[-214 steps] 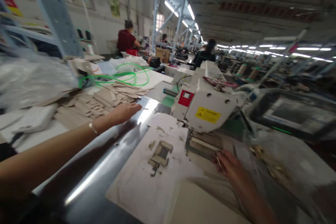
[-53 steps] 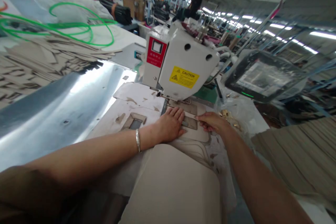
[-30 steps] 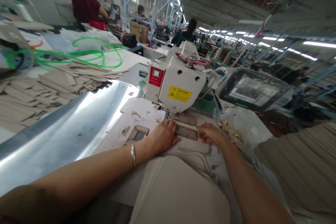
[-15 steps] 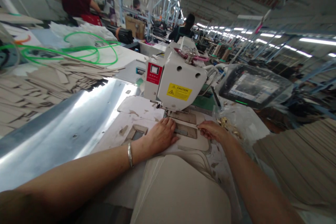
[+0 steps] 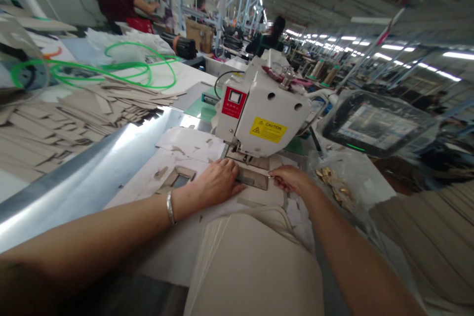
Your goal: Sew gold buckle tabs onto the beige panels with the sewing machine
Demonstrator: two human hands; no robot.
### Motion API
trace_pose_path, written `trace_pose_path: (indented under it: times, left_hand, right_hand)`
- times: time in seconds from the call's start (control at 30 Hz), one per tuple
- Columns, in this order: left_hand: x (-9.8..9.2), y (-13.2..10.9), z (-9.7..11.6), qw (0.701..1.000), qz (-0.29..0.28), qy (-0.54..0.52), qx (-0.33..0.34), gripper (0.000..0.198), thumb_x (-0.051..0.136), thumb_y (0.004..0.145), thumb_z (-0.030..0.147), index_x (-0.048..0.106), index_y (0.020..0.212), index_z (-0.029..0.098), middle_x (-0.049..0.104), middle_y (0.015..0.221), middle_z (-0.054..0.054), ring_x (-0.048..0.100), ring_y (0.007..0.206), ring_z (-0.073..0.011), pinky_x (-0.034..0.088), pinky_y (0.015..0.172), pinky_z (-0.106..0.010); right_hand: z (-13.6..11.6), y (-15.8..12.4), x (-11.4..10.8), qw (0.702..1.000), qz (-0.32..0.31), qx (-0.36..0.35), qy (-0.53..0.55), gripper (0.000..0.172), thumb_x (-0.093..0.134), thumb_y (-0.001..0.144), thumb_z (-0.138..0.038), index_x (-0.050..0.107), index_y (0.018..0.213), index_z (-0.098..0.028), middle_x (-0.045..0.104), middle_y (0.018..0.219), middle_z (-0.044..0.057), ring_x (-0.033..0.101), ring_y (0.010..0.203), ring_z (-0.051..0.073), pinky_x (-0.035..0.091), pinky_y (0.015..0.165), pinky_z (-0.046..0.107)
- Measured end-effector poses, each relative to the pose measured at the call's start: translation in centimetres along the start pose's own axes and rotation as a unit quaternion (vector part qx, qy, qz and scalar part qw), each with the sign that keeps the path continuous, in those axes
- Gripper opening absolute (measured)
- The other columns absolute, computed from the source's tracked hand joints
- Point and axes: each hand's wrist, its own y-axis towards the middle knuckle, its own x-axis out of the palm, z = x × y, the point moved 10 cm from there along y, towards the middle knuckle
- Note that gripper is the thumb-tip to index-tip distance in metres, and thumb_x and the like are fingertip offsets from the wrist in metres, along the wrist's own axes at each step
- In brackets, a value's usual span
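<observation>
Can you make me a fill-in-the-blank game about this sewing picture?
1. The yellow label on the white sewing machine says ____.
2. The shiny bangle is on the person's ____ wrist.
3. The coiled tube behind the stacked beige pieces is the color ____.
4. The small gold pieces lie in a clear plastic ____.

Missing words: CAUTION; left; green; bag.
</observation>
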Motion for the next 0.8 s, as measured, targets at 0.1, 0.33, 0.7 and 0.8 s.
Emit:
trace_pose_path:
  times: [0.1,0.33,0.7,0.8]
  left_hand:
    - [-0.3,-0.4,-1.2,1.000,0.002,0.002,-0.008,0.046,0.047,0.092,0.054,0.061,0.101,0.011,0.063,0.096,-0.012,0.060,0.090,-0.0269,0.046,0.080,-0.038]
    - [-1.0,-1.4,-3.8,1.000,-0.003,0.022,-0.018,0.045,0.046,0.093,0.054,0.063,0.095,0.012,0.063,0.092,-0.010,0.061,0.086,-0.0244,0.044,0.082,-0.037]
    - [-0.7,-0.4,-4.2,1.000,0.002,0.028,-0.014,0.046,0.046,0.092,0.055,0.061,0.097,0.012,0.063,0.093,-0.010,0.061,0.090,-0.0239,0.044,0.087,-0.036]
    - [-0.5,0.0,-3.0,1.000,0.015,0.013,-0.004,0.048,0.045,0.092,0.055,0.060,0.103,0.010,0.063,0.096,-0.011,0.060,0.093,-0.0259,0.045,0.089,-0.038]
  right_hand:
    - [-0.9,-0.3,1.1,1.000,-0.006,0.001,0.003,0.021,0.058,0.084,-0.019,0.053,0.064,-0.016,0.055,0.044,-0.002,0.042,0.033,0.006,0.025,0.034,0.018]
    - [-3.3,-0.9,4.0,1.000,-0.027,0.001,0.015,0.025,0.058,0.087,-0.017,0.053,0.062,-0.015,0.054,0.045,-0.002,0.041,0.032,0.006,0.026,0.034,0.017]
    - [-3.9,0.1,3.7,0.999,-0.020,0.009,0.029,0.021,0.054,0.090,-0.016,0.054,0.069,-0.015,0.055,0.044,-0.003,0.042,0.032,0.005,0.030,0.036,0.016]
    - [-3.0,0.1,2.6,0.999,-0.014,0.010,0.028,0.021,0.054,0.089,-0.018,0.053,0.068,-0.015,0.055,0.045,-0.003,0.043,0.032,0.006,0.030,0.036,0.017]
